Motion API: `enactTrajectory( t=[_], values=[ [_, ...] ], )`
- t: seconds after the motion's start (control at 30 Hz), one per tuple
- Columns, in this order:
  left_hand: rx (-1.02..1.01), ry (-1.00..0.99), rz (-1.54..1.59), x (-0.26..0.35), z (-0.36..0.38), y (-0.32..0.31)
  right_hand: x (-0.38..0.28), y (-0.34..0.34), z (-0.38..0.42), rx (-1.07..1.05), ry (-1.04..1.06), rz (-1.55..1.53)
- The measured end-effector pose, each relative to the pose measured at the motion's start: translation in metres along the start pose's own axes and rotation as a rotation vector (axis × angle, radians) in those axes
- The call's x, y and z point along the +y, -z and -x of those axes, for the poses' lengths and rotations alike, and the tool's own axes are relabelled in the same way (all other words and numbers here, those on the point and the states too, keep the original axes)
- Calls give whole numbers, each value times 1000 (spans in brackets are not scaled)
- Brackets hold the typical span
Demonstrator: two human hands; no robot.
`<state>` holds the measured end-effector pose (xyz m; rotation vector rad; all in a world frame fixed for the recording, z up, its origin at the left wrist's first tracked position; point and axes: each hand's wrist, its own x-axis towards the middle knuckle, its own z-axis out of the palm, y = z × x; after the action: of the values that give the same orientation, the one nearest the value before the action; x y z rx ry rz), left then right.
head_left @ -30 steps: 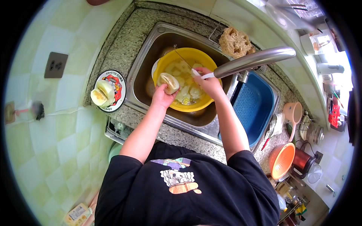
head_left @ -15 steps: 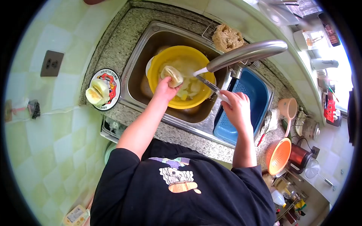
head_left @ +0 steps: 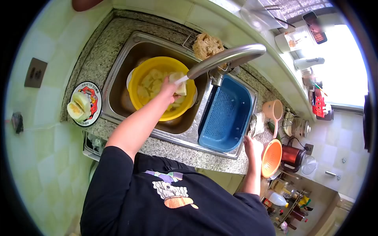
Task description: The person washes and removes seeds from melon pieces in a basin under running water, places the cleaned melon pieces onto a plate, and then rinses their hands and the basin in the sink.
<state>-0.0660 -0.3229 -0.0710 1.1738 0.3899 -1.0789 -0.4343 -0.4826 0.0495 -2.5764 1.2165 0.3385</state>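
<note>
One pale chunk, left hand gripping it under tap, over yellow basin, toward right rim. Probably firm, slippery; pinch thick sides imo. Right hand near tabletop front edge, can't tell grip.

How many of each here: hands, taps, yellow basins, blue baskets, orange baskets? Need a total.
Hands: 2 (left hand, right hand)
Tap: 1
Yellow basin: 1
Blue basket: 1
Orange basket: 1
Total: 6
</note>
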Motion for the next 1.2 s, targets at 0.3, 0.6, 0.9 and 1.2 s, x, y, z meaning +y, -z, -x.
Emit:
enactTrajectory(
  t=[0.3, 0.6, 0.9, 1.2],
  values=[
    [-249, 245, 549, 2, -22, 21, 3, 3, -18, -98, -162, -696],
    [-199, 137, 396, -6, -11, 18, -90, 199, -75, 538, 439, -626],
    [-270, 77, 374, -2, -5, 28, -53, 346, -153, 198, 691, -409],
    [-79, -6, 274, -9, -2, 24, -93, 398, -212, 795, 469, -26]
  ],
)
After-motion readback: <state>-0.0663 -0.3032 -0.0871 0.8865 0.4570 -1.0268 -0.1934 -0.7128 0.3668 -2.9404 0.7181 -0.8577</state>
